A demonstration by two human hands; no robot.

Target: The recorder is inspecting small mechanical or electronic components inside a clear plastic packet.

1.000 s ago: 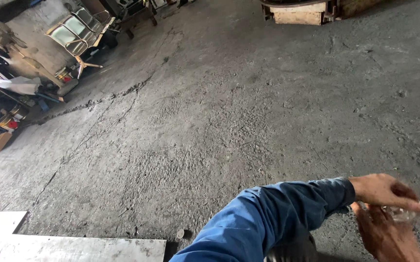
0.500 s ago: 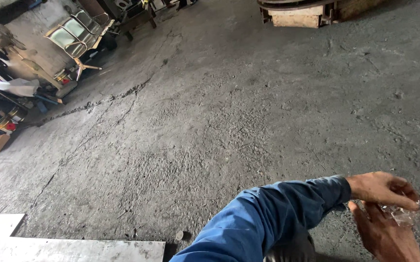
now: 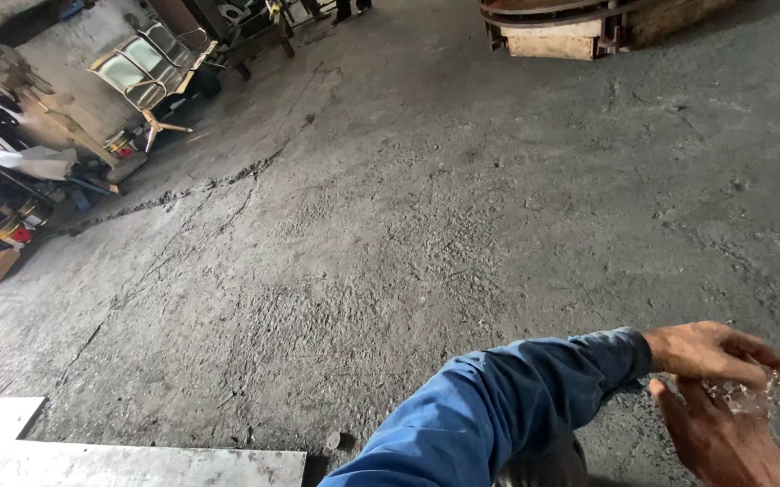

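Above the rough grey concrete floor (image 3: pixel 426 207), the left hand (image 3: pixel 710 352), on a blue-sleeved arm, and the right hand (image 3: pixel 724 437) together pinch a small crumpled clear plastic wrapper (image 3: pixel 746 395) between their fingertips.

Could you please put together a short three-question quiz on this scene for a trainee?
1. True or false: the person's left hand, on the blue sleeve, lies over the right hand.
2. What sits between the two hands?
A. a small clear, crumpled-looking thing
B. a hammer
C. a red can
3. What lies on the concrete floor at the bottom left of the view?

Key
1. True.
2. A: the clear thing shows between the fingers; what it is cannot be told.
3. Flat grey metal sheets.
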